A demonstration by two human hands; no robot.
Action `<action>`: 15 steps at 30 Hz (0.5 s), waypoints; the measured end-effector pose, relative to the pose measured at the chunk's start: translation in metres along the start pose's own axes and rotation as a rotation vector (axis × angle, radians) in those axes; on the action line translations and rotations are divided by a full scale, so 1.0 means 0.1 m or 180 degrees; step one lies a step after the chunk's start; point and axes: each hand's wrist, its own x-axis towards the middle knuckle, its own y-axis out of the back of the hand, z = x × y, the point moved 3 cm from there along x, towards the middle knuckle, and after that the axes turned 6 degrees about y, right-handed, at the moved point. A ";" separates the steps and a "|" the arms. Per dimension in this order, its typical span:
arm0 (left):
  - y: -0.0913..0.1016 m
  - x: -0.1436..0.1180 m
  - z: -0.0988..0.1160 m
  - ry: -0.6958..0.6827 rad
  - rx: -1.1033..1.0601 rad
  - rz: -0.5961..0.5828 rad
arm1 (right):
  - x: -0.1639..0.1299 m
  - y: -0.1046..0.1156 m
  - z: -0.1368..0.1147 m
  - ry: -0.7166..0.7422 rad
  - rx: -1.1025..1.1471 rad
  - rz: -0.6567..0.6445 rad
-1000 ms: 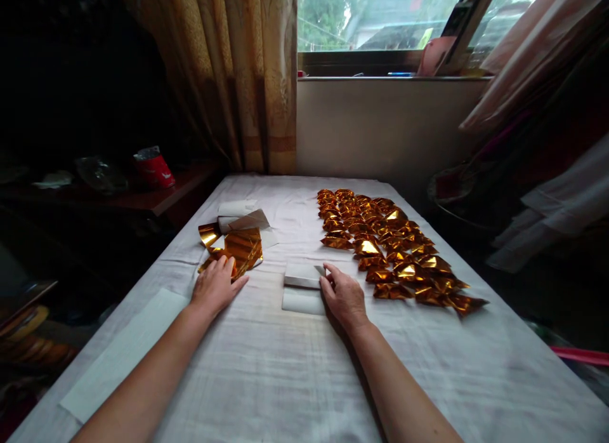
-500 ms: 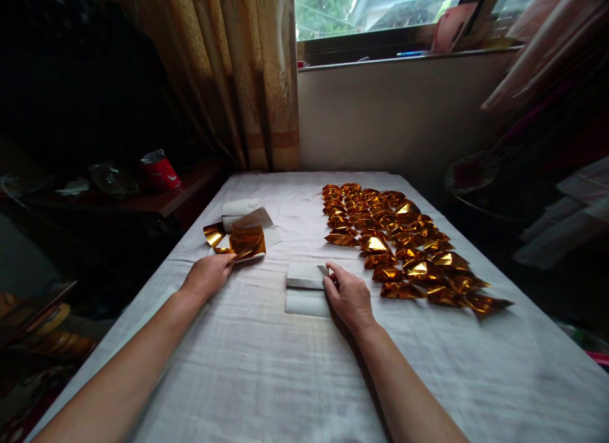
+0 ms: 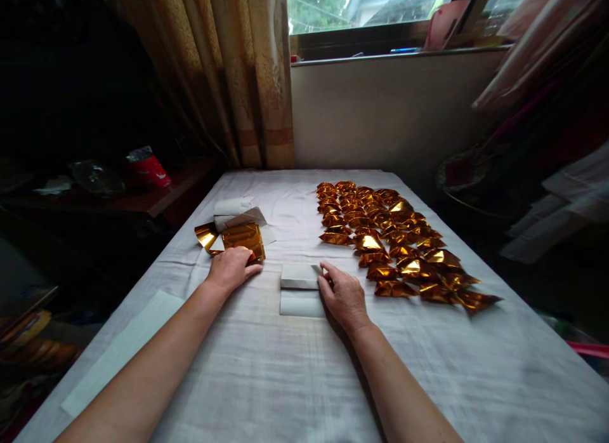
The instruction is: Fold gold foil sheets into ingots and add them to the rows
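On the white cloth, my left hand (image 3: 231, 268) lies at the near edge of a stack of gold foil paper (image 3: 243, 237), fingers bent onto it and thumb pointing right. Part of the stack hides behind the hand. White-backed pieces (image 3: 233, 207) lie curled and overlapping beyond it. In the middle, my right hand (image 3: 345, 297) has its thumb and index finger closed on the right end of a folded white paper (image 3: 301, 277), whose fold stands slightly raised. Its lower flap (image 3: 301, 303) lies flat on the cloth.
Several rows of folded gold foil pieces (image 3: 380, 233) cover the right side of the cloth-covered table (image 3: 266, 379). A pale strip (image 3: 128, 344) lies under my left forearm. A dark side table with a red packet (image 3: 151, 169) stands left; a curtain (image 3: 257, 81) and window are behind.
My left hand has shifted right and over the near edge of the gold stack, its thumb now showing. The right hand stays at the folded paper. The camera view has turned slightly.
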 end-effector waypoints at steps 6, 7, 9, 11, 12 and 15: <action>-0.04 -0.02 -0.03 -0.0135 0.0069 -0.0057 | 0.00 0.00 0.00 -0.0024 0.0026 0.0028; -0.06 -0.01 -0.04 -0.0135 0.0078 -0.0049 | 0.00 0.00 0.00 -0.0030 0.0045 0.0028; -0.08 0.00 -0.06 -0.0102 0.0078 -0.0018 | 0.00 -0.01 0.01 -0.0029 0.0065 0.0025; -0.05 0.01 -0.11 0.0008 0.0061 0.0031 | 0.00 -0.01 0.01 -0.0007 0.0065 0.0028; -0.02 0.03 -0.15 0.0098 0.0052 0.0070 | 0.00 -0.01 0.01 0.0006 0.0060 0.0032; 0.22 0.06 -0.31 0.0483 0.0048 0.0259 | 0.00 -0.01 0.01 0.0020 0.0052 0.0034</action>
